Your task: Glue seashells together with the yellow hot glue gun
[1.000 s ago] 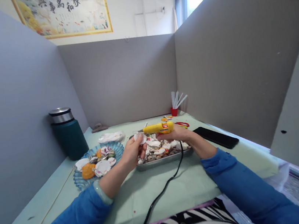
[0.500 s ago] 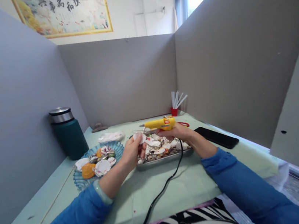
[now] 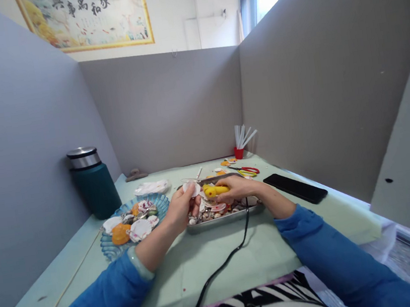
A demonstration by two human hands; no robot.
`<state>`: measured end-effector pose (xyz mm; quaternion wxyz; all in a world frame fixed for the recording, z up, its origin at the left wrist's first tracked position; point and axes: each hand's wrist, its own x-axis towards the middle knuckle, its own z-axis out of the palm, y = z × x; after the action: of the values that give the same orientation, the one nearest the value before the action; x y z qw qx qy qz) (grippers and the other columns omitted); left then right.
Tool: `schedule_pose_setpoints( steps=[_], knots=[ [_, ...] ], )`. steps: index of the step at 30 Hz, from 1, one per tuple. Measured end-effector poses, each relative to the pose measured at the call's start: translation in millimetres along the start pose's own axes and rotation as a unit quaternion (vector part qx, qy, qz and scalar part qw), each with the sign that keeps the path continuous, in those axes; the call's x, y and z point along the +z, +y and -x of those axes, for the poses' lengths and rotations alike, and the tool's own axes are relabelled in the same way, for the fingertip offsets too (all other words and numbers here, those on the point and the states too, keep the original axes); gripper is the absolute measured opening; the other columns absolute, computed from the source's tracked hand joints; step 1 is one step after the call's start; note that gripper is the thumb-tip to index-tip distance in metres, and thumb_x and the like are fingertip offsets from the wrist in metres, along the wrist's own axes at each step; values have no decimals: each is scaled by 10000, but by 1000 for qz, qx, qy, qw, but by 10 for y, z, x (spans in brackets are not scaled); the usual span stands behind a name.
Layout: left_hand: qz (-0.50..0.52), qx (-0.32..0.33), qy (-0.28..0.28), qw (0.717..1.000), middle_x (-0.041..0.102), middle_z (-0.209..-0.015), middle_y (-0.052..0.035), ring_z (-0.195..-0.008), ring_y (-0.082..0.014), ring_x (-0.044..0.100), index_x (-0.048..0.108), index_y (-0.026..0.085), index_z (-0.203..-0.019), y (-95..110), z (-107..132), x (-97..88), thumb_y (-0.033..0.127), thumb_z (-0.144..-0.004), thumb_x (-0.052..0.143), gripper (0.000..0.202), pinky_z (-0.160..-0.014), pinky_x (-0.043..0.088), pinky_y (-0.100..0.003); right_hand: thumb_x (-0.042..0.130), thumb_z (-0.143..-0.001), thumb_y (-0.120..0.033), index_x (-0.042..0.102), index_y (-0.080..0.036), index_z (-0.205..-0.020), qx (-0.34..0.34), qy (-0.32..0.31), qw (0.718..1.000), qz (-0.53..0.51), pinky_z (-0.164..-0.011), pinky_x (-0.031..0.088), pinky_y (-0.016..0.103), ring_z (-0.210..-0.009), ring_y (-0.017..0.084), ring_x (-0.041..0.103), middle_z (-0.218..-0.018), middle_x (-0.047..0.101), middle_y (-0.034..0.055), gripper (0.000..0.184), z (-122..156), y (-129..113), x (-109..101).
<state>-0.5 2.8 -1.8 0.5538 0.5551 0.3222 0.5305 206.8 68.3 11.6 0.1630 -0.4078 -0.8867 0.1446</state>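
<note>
A flat white shell (image 3: 192, 190) is pinched between the thumb and fingers of my left hand (image 3: 180, 212), above the left part of a metal tray (image 3: 222, 222). My right hand (image 3: 238, 188) is wrapped around a yellow glue gun (image 3: 215, 190), held over the same tray and close to the shell. The gun is turned so that its nozzle is hard to make out. Its black cord (image 3: 229, 259) runs down across the table toward me. Many shells (image 3: 216, 210) fill the tray, partly covered by my hands and the gun.
At left, a blue plate (image 3: 107, 248) bears white and orange shells, beside a green flask (image 3: 95, 189). Scissors (image 3: 248, 170), a red cup (image 3: 239, 154) with white sticks, and a black phone (image 3: 296, 188) lie to the right. Grey partitions (image 3: 168, 108) enclose the table.
My right hand has turned the glue gun and lowered it, from level and pointing left to a tilted position nearer the shell. Scissors behind it now show. My left hand stays put.
</note>
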Motion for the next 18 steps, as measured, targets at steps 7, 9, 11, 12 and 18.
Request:
schedule_pose_setpoints(
  steps=[7, 9, 11, 12, 18],
  knots=[
    [-56, -14, -35, 998, 500, -524, 49, -284, -35, 375, 469, 149, -714, -9, 9, 10, 478, -792, 531, 343, -311, 220, -167, 509, -826, -479, 686, -148, -925, -79, 97, 991, -49, -642, 374, 242, -715, 149, 533, -823, 647, 57, 388, -4, -49, -29],
    [-79, -6, -45, 996, 496, -513, 46, -284, -36, 378, 468, 149, -692, -11, 11, 13, 484, -802, 515, 356, -309, 217, -166, 501, -839, -457, 677, -137, -873, -102, 152, 980, -76, -624, 367, 236, -688, 135, 510, -773, 621, 44, 366, 0, -110, -28],
    [-103, -1, -51, 993, 484, -492, 44, -286, -39, 385, 466, 148, -664, -16, 12, 11, 490, -813, 495, 374, -313, 222, -165, 497, -846, -445, 660, -132, -836, -124, 168, 973, -98, -619, 364, 234, -676, 128, 496, -744, 599, 34, 353, 6, -172, -17],
    [-114, 0, -53, 992, 480, -483, 42, -287, -40, 388, 466, 147, -653, -20, 11, 9, 494, -817, 486, 385, -316, 226, -165, 493, -850, -439, 651, -132, -817, -132, 167, 972, -102, -621, 363, 233, -674, 126, 491, -734, 590, 31, 347, 8, -199, -9],
    [-128, 3, -52, 990, 519, -508, 29, -293, -47, 411, 480, 149, -681, -33, 6, -7, 504, -815, 480, 379, -324, 254, -166, 425, -889, -396, 566, -143, -726, -153, 136, 970, -132, -604, 348, 222, -640, 112, 456, -665, 511, -1, 332, 40, -312, 21]
  ],
)
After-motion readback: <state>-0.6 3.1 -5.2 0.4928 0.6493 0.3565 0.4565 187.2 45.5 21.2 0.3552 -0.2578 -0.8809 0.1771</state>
